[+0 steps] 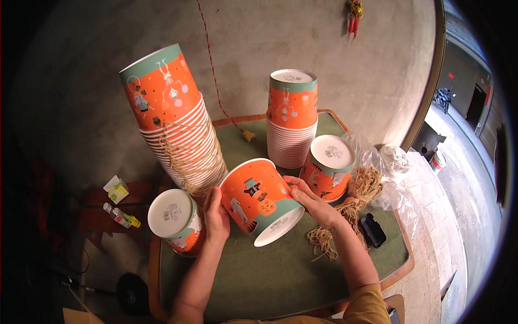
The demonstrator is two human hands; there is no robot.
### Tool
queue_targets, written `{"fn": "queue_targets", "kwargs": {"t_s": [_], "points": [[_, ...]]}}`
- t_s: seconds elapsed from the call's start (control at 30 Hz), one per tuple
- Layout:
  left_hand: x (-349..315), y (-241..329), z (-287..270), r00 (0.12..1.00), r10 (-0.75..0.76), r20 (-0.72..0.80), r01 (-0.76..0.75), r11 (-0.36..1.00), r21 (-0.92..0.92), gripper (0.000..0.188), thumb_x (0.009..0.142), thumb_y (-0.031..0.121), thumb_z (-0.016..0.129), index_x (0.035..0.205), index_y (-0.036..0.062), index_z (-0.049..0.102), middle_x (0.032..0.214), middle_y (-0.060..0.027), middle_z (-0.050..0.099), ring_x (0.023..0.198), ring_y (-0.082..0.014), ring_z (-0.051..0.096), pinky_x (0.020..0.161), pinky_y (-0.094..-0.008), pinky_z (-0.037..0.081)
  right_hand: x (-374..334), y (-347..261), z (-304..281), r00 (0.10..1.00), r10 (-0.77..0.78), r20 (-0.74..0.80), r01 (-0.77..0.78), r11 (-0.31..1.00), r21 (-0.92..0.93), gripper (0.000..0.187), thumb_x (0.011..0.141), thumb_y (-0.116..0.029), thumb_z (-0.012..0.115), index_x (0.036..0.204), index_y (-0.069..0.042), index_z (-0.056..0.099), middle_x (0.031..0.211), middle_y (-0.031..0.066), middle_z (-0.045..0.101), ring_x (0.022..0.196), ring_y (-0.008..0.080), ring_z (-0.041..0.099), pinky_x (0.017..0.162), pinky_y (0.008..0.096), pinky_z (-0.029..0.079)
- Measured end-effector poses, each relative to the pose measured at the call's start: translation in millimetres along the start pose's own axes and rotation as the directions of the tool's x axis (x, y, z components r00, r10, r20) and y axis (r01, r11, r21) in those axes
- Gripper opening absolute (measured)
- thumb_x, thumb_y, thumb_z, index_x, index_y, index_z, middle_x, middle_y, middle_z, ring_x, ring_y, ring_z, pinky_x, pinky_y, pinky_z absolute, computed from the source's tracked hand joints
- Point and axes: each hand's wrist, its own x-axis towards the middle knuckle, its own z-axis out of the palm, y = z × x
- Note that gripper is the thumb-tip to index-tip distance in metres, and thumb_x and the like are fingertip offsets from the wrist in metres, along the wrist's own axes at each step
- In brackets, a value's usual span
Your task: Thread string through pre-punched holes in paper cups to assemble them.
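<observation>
Orange paper cup held tilted, both hands

Orange paper cup [260, 200] sits tipped on its side just in front of the middle stack [292, 119], base toward camera. Left hand [216, 217] presses its wall, fingers together. Right hand [311, 201] cups the opposite side, fingers spread. Step judged: handling one loose cup; next move needs steady two-sided grip.
</observation>
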Motion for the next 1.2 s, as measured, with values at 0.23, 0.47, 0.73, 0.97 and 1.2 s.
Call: {"fn": "queue_targets", "kwargs": {"t_s": [0.23, 0.47, 0.73, 0.97, 1.2], "points": [[0, -15, -8, 0.997, -0.075, 0.011, 0.076, 0.993, -0.09, 0.03, 0.1, 0.029, 0.052, 0.116, 0.0038, 0.06, 0.117, -0.0054, 0.062, 0.11, -0.0163, 0.057, 0.097, -0.0341, 0.041, 11, 19, -2, 0.997, 0.069, 0.047, -0.081, 0.925, 0.371, 0.07, 0.094, -0.062, 0.048, 0.147, -0.02, 0.03, 0.142, -0.0008, 0.04, 0.133, 0.0148, 0.038, 0.109, 0.037, 0.033], [1, -32, -23, 0.986, -0.163, -0.027, 0.151, 0.955, -0.254, 0.027, 0.101, 0.028, 0.051, 0.113, 0.0069, 0.06, 0.115, -0.0044, 0.062, 0.11, -0.0159, 0.056, 0.097, -0.034, 0.041, 17, 23, -1, 0.995, 0.095, 0.025, -0.095, 0.86, 0.501, 0.068, 0.093, -0.058, 0.054, 0.144, -0.019, 0.033, 0.139, -0.0012, 0.046, 0.129, 0.0132, 0.043, 0.105, 0.0351, 0.038], [-1, -24, -9, 0.993, -0.119, -0.021, 0.119, 0.993, 0.026, 0.021, 0.1, 0.029, 0.055, 0.107, 0.0098, 0.06, 0.108, -0.0009, 0.063, 0.104, -0.014, 0.058, 0.091, -0.032, 0.045, 11, 10, 7, 0.988, 0.111, -0.107, -0.06, 0.916, 0.396, 0.061, 0.096, -0.052, 0.054, 0.142, -0.015, 0.036, 0.136, -0.0013, 0.048, 0.126, 0.0122, 0.045, 0.105, 0.0295, 0.037], [7, -33, -15, 0.912, -0.335, 0.236, 0.406, 0.818, -0.406, 0.049, 0.105, 0.035, 0.03, 0.141, 0.004, 0.041, 0.142, -0.0154, 0.048, 0.13, -0.0284, 0.047, 0.111, -0.043, 0.036, 7, 7, 6, 0.994, 0.089, -0.066, -0.055, 0.915, 0.4, 0.049, 0.098, -0.046, 0.054, 0.137, -0.02, 0.043, 0.13, -0.0059, 0.05, 0.12, 0.0086, 0.044, 0.1, 0.0358, 0.035], [2, -44, -29, 0.846, -0.242, 0.475, 0.507, 0.642, -0.575, 0.052, 0.105, 0.036, 0.029, 0.145, 0.0045, 0.037, 0.143, -0.0166, 0.047, 0.131, -0.031, 0.046, 0.113, -0.044, 0.033, 1, 0, 11, 0.993, 0.072, -0.091, -0.03, 0.914, 0.404, 0.042, 0.097, -0.04, 0.057, 0.133, -0.02, 0.048, 0.125, -0.0073, 0.052, 0.116, 0.0064, 0.045, 0.097, 0.0346, 0.035]]}}
